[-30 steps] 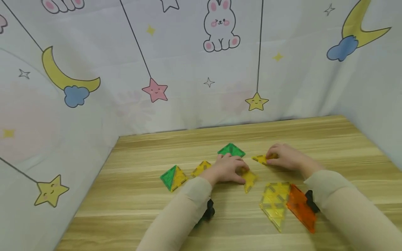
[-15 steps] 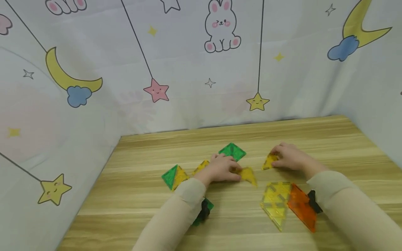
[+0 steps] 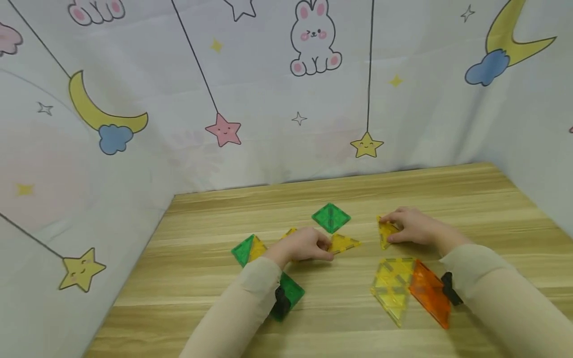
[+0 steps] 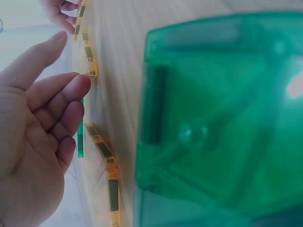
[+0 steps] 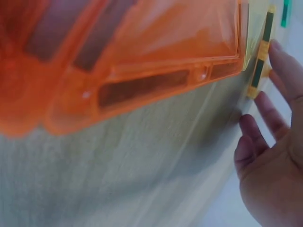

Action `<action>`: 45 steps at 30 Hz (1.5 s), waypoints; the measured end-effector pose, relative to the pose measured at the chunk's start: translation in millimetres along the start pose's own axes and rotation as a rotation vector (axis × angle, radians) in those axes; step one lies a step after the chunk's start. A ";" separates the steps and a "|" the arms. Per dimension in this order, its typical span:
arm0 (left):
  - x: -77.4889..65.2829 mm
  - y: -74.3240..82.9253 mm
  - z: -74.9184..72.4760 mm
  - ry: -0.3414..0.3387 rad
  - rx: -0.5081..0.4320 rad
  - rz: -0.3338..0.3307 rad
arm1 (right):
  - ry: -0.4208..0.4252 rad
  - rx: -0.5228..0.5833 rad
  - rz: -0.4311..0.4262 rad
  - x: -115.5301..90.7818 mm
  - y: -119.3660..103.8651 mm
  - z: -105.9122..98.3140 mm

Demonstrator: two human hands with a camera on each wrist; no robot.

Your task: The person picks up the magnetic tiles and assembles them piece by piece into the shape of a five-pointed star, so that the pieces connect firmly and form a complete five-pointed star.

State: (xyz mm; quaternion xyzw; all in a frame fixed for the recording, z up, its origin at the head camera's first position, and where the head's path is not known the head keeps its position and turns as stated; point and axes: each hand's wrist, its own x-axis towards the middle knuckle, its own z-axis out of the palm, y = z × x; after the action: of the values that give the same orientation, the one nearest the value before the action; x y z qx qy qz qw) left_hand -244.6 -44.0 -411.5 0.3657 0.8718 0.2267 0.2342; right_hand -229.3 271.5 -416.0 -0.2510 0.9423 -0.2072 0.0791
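Observation:
In the head view my left hand [image 3: 306, 244] touches the left end of a yellow triangular magnetic tile [image 3: 344, 243] lying on the table. The left wrist view shows its thumb apart and its fingers [image 4: 81, 87] loosely bent, one fingertip at the tile's edge. To the right, my right hand [image 3: 414, 226] pinches a second yellow triangular magnetic tile [image 3: 387, 232] between thumb and fingers; this tile [image 5: 262, 56] is seen edge-on in the right wrist view. Two green triangles [image 3: 331, 217] lie together as a diamond just behind the left hand's tile.
Joined yellow tiles [image 3: 394, 286] and an orange tile [image 3: 430, 293] lie at front right. A green tile [image 3: 293, 291] is partly under the left wrist. A green-and-yellow pair [image 3: 243, 250] is at left, with another yellow tile [image 3: 290, 231] mostly hidden. A patterned cloth [image 3: 268, 164] hangs behind the table.
The left hand has moved left, and its yellow tile has turned and shifted left beneath the green diamond. The right hand's yellow tile has turned to stand nearly lengthwise.

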 end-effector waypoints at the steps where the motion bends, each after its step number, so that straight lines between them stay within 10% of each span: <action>1: 0.6 0.2 0.3 -0.002 -0.004 0.004 | -0.001 -0.003 -0.001 -0.5 0.9 0.5; 16: 22.5 6.2 -2.4 0.065 0.484 -0.011 | -0.037 0.007 0.014 -4.7 -0.4 3.2; 45: 21.9 20.7 16.7 0.152 0.560 0.005 | -0.105 0.069 -0.083 7.0 -23.6 17.9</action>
State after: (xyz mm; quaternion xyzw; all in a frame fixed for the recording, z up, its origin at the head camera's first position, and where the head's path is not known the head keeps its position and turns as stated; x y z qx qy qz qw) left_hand -237.7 -11.0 -418.2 0.4002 0.9146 0.0046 0.0577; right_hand -220.5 243.1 -422.3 -0.2975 0.9178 -0.2292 0.1285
